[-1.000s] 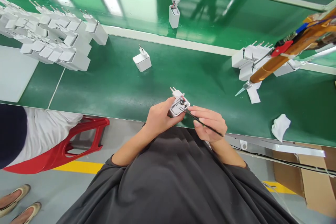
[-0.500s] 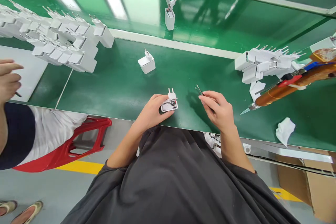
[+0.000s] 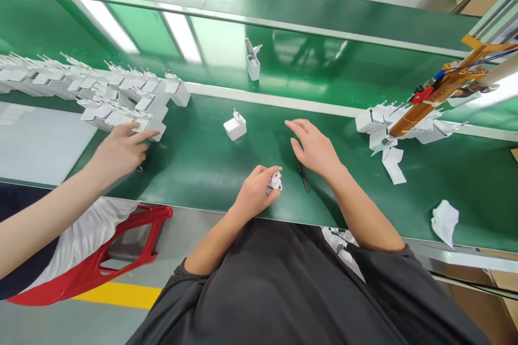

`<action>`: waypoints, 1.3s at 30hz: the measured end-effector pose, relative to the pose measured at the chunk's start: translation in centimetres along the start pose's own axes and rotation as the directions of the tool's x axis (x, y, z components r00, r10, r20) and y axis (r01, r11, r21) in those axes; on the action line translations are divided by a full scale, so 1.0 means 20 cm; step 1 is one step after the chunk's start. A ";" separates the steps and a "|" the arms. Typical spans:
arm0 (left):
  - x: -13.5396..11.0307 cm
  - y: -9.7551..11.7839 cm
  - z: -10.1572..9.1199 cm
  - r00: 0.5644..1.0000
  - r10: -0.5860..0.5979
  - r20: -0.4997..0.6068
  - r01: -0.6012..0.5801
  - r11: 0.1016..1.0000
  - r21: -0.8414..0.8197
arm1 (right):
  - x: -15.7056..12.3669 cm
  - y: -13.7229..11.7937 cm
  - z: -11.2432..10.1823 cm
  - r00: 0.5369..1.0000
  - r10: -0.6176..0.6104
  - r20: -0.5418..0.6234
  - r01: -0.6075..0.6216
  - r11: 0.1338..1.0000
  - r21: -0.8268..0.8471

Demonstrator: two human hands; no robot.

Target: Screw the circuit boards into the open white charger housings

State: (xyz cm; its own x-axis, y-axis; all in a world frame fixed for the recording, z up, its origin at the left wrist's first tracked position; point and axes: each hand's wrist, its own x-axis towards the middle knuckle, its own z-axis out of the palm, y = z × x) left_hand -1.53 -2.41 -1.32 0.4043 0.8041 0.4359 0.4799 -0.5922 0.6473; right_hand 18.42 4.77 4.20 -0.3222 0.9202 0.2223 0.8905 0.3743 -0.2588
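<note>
My left hand [image 3: 256, 191] is closed around a small white charger part [image 3: 275, 181] near the front edge of the green belt [image 3: 194, 156]. My right hand [image 3: 313, 145] hovers over the belt with fingers spread, holding nothing. Black tweezers [image 3: 303, 177] lie on the belt just below that hand. A single white charger [image 3: 235, 126] stands a little beyond my left hand.
A co-worker's hand [image 3: 119, 151] reaches from the left to a long pile of white chargers [image 3: 101, 94]. More chargers [image 3: 380, 118] sit at the right under a hanging soldering tool [image 3: 421, 105]. A white holder [image 3: 253, 64] stands far back. A crumpled cloth [image 3: 444, 221] lies right.
My right hand has put the tweezers down on the belt and moved forward, open. My left hand has closed further around the charger part. The co-worker's hand has reached in to the pile.
</note>
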 end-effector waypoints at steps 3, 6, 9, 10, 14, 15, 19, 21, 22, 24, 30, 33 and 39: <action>-0.01 0.01 -0.04 0.993 0.087 0.076 -0.096 0.986 0.133 | 0.46 -0.01 0.08 0.996 0.086 -0.002 -0.084 0.980 0.182; -0.02 0.05 -0.09 0.980 0.108 0.169 -0.136 0.976 0.169 | 0.93 -0.01 0.22 0.966 0.244 0.090 -0.259 0.930 0.259; -0.02 0.07 -0.14 0.971 0.122 0.205 -0.153 0.978 0.142 | 1.26 -0.05 0.34 0.942 0.318 0.105 -0.335 0.908 0.254; -0.02 0.07 -0.15 0.970 0.128 0.206 -0.159 0.977 0.142 | 1.33 -0.07 0.37 0.936 0.334 0.108 -0.351 0.902 0.251; -0.03 0.05 -0.17 0.977 0.143 0.159 -0.159 0.983 0.090 | 1.44 -0.10 0.46 0.926 0.357 0.127 -0.377 0.896 0.236; -0.04 0.04 -0.16 0.979 0.150 0.139 -0.158 0.986 0.051 | 1.44 -0.09 0.46 0.927 0.352 0.132 -0.374 0.899 0.230; -0.06 0.00 -0.13 0.983 0.147 0.112 -0.134 0.984 -0.114 | 1.31 0.01 0.44 0.964 0.232 0.130 -0.257 0.940 0.225; -0.06 -0.01 -0.11 0.982 0.136 0.129 -0.117 0.982 -0.146 | 1.15 0.07 0.37 0.979 0.166 0.119 -0.191 0.950 0.247; -0.06 -0.01 -0.10 0.981 0.136 0.140 -0.116 0.983 -0.143 | 1.04 0.09 0.33 0.982 0.149 0.116 -0.175 0.950 0.258; -0.05 -0.01 -0.10 0.975 0.151 0.162 -0.133 0.985 -0.114 | 0.79 0.12 0.23 0.986 0.128 0.108 -0.153 0.950 0.271; -0.01 -0.04 -0.15 0.913 0.196 0.358 -0.251 0.961 0.113 | 0.09 0.20 -0.01 0.987 0.136 0.085 -0.156 0.943 0.295; 0.01 -0.04 -0.17 0.885 0.187 0.427 -0.301 0.928 0.218 | -0.15 0.22 -0.07 0.977 0.194 0.091 -0.212 0.936 0.281; 0.04 -0.04 -0.17 0.894 0.139 0.425 -0.281 0.914 0.293 | -0.48 0.19 -0.03 0.953 0.302 -0.020 -0.300 0.951 0.071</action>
State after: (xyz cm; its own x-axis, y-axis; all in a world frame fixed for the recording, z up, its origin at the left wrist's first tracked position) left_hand -4.31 -1.19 0.65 0.7592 0.6147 0.2137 0.5530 -0.7825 0.2862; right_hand 25.12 -2.73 1.56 -0.0318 0.9878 0.1522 0.9209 0.0882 -0.3798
